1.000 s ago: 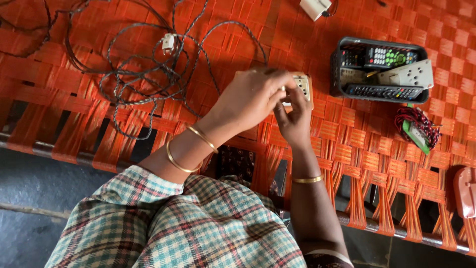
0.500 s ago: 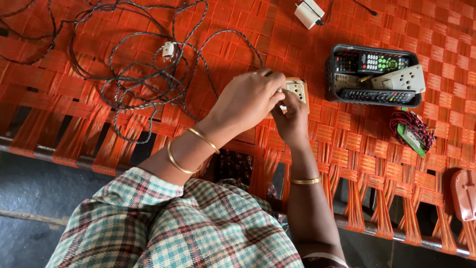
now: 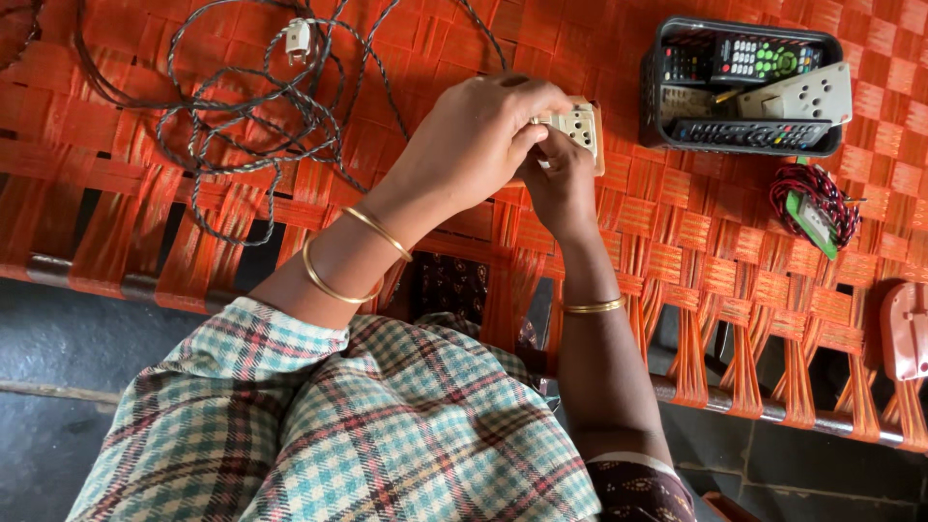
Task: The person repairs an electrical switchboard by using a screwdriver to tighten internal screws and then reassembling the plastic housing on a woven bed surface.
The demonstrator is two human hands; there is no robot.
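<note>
Both the left hand [image 3: 478,135] and right hand [image 3: 561,184] pinch a cream socket plate [image 3: 578,128] with round holes. A tangled cord [image 3: 242,106] lies left; a black basket [image 3: 657,121] of remotes sits right.

This looks like a home, with small electrical mending done on a bed rather than at a workbench. The bed [image 3: 735,290] is a cot of woven orange webbing on a metal frame, standing on a dark, bare floor [image 3: 68,338]. Near its far right corner a black plastic basket [image 3: 657,97] holds television remotes [image 3: 754,58] and a pale socket strip [image 3: 802,95]. Toward the far left edge lies a tangled braided cable [image 3: 242,106] with a white plug [image 3: 298,39]; a small circuit board wrapped in red wire [image 3: 814,208] lies near the right edge.
</note>
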